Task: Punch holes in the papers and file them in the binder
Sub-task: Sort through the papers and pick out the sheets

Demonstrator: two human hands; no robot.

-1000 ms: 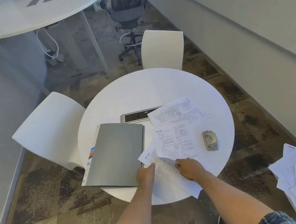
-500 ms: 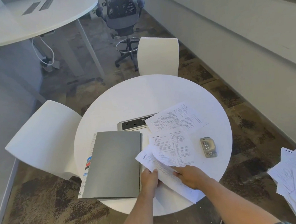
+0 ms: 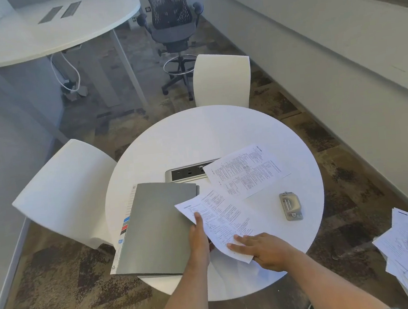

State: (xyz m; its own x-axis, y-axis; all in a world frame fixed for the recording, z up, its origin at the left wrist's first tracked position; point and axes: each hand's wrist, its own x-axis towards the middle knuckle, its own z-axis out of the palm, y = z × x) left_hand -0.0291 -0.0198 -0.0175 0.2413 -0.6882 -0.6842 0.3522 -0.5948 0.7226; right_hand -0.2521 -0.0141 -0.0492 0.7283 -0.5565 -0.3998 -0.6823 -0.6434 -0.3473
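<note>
My left hand has swung the printed white paper sheet leftward, pinching its edge; right hand presses flat. The small grey metal hole punch lies right, nearer my right hand.

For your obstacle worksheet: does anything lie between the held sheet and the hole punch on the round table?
Nothing visible does. The sheet, held by the left hand and right hand, and the punch to its right have only bare table between them.

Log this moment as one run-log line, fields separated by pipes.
stage: gathering sheets | left hand: grips printed sheet | right hand: flat on it | binder: closed | hole punch: untouched
</note>
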